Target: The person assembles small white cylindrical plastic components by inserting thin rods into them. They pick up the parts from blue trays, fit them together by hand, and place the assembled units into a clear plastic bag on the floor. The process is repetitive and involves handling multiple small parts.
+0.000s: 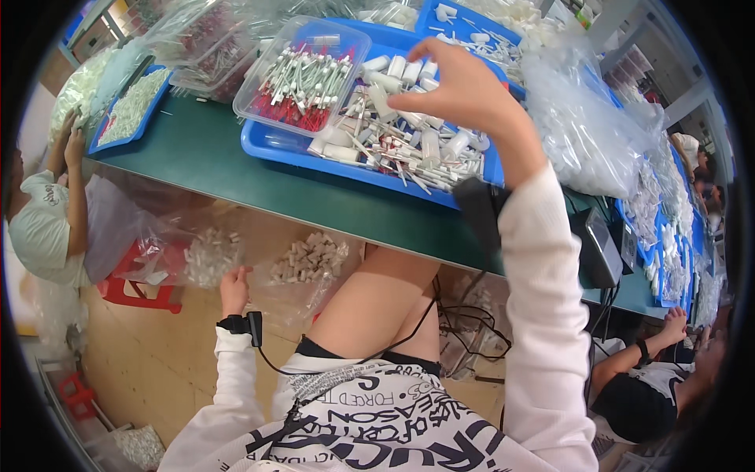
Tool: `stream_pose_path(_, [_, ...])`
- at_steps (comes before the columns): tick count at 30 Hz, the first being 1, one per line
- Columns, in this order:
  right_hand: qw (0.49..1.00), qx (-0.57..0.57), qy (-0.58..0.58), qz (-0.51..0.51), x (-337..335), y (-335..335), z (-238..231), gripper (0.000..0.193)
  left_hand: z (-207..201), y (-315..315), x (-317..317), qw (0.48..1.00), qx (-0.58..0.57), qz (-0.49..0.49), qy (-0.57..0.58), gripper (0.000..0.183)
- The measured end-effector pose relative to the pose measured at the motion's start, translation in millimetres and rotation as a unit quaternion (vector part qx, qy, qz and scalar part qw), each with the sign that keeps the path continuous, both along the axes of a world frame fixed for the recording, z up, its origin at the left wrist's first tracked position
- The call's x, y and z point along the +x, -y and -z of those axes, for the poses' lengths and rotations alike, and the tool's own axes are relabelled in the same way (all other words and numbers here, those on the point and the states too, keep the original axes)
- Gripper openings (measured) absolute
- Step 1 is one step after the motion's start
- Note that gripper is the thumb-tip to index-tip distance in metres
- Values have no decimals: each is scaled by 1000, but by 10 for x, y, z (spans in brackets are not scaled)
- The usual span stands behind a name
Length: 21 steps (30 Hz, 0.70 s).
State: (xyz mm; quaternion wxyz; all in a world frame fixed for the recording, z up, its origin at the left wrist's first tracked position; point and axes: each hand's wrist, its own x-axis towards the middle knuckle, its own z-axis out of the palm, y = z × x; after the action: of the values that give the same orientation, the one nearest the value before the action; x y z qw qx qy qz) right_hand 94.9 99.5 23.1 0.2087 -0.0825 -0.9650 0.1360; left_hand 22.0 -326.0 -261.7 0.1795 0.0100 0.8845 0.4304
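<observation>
My right hand [464,90] is over the blue tray [267,145] on the table. Its thumb and fingers are apart in a C shape, close above white plastic cylinders [385,82], with nothing plainly gripped. Small white and reddish sticks lie mixed among the cylinders. A clear plastic box [358,55] of white-tipped pieces with red ends rests on the tray's left part. Low on the left, my left hand [234,291] is closed at the near edge of a clear plastic bag [295,303]. Piles of short white cylinders [311,258] lie in the bag. Some left fingers are hidden.
Stacked clear boxes [208,47] and a smaller blue tray [130,114] stand left on the green table [197,149]. Right are a big plastic bag [582,118], a dark device [598,248] and black cables [472,315]. Co-workers sit at both sides; a red stool [141,291] stands left.
</observation>
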Motion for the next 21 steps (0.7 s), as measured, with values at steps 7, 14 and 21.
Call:
stream_pose_path(7, [960, 14, 274, 63, -364, -202, 163, 63, -3, 50, 4, 999, 6, -22, 26, 29])
stream_pose_path(14, [981, -23, 192, -20, -313, -425, 290, 51, 56, 93, -23, 1000, -5, -7, 6, 30])
stream_pose_path(21, [978, 107, 178, -18, -170, -207, 293, 47, -16, 21, 0, 1000, -20, -4, 10, 32])
